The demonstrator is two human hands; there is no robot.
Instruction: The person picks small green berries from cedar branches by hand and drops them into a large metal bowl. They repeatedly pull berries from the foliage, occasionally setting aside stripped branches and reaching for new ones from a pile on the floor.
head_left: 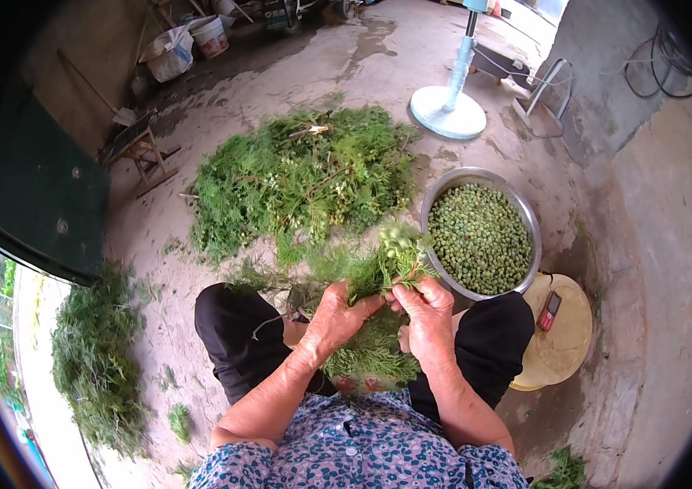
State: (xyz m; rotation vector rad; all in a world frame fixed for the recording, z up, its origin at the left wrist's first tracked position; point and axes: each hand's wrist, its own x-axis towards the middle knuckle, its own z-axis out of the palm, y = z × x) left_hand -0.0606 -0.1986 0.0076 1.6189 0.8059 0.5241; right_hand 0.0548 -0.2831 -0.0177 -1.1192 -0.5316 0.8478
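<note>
Over my lap, my left hand point(336, 319) is closed round a feathery green evergreen sprig point(362, 281). Close beside it, the fingers of my right hand point(425, 314) pinch the same sprig near a cluster of pale green seed cones point(401, 244). More cut greenery point(374, 350) hangs below my hands, between my knees. Just beyond my right knee stands a wide metal basin point(535, 236), filled with small round green cones point(479, 236). A large heap of leafy branches point(297, 175), some bearing pale cones, lies on the floor in front of me.
A second pile of greenery point(101, 367) lies at left near a dark green door point(36, 187). A red phone point(550, 310) rests on a round yellowish lid point(570, 350) at right. Ahead are a fan's round base point(448, 112), a small wooden stool point(142, 155) and a white bucket point(210, 37).
</note>
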